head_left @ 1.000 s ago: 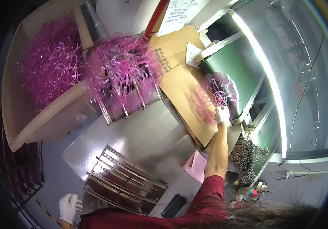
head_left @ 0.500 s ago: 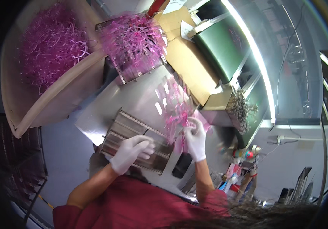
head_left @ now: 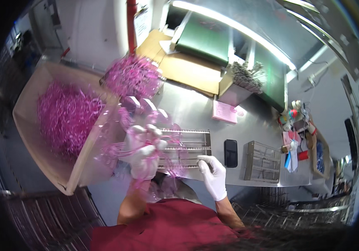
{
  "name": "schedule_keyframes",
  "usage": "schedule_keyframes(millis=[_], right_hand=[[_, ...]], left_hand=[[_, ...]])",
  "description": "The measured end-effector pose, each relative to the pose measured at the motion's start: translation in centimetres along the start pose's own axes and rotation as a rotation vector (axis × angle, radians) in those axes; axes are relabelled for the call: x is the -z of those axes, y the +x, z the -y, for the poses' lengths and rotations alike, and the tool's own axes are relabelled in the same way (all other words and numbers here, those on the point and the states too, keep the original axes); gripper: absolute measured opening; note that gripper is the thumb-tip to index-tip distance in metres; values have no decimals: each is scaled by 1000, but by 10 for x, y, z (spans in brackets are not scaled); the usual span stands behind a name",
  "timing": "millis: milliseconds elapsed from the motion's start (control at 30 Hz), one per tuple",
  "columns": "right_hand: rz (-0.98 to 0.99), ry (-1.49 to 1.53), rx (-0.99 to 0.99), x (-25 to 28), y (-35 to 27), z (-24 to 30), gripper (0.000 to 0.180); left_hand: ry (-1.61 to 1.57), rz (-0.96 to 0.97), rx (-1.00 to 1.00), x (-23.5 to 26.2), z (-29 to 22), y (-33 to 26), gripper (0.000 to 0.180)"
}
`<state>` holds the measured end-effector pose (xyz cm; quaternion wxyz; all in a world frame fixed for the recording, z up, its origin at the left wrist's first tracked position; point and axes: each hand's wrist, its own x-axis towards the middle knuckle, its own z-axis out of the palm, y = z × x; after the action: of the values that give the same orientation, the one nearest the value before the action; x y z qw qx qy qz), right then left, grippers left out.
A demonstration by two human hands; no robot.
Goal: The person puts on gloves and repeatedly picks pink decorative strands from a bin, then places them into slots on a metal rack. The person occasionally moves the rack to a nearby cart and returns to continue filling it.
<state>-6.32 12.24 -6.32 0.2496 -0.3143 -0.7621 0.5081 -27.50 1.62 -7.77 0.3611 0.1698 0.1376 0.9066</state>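
Note:
Both my hands wear white gloves. My left hand [head_left: 144, 152] is raised in front of me and closed on a loose bunch of thin pink plastic pieces [head_left: 146, 125], blurred by motion. My right hand [head_left: 213, 175] rests at the near edge of a metal wire rack [head_left: 188, 146] on the steel table [head_left: 196, 111], fingers together on the rack's rim. A large cardboard box [head_left: 41, 154] full of the pink pieces [head_left: 64, 117] stands to my left.
A second rack heaped with pink pieces [head_left: 133, 77] sits behind the box. A black phone [head_left: 230, 153], a pink pad [head_left: 225, 112], a small wire basket [head_left: 263, 161] and a box of thin metal rods [head_left: 246, 77] lie on the table. Cardboard sheets [head_left: 188, 69] and green machine panels [head_left: 204, 42] are at the back.
My view swung right and down to the rack. The bunch of pink pieces went from my right hand to my left, and my right hand dropped to the rack's near edge.

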Motion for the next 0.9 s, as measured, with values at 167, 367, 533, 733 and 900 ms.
schedule_keyframes(millis=[167,367,533,733,900], right_hand=[[611,1490,-367,-38,-30,25,84],[594,819,133,-37,-8,70,48],[185,-58,656,-10,4,57,21],[754,1264,-244,12,48,76,85],[575,-214,1095,46,67,79,7]], left_hand=[[-99,315,-202,-66,-20,18,48],[74,208,-451,-93,-19,-4,53],[-140,172,-289,-84,-74,1,48],[-221,322,-22,-104,-37,-12,53],[-300,410,172,-77,-27,-9,45]])
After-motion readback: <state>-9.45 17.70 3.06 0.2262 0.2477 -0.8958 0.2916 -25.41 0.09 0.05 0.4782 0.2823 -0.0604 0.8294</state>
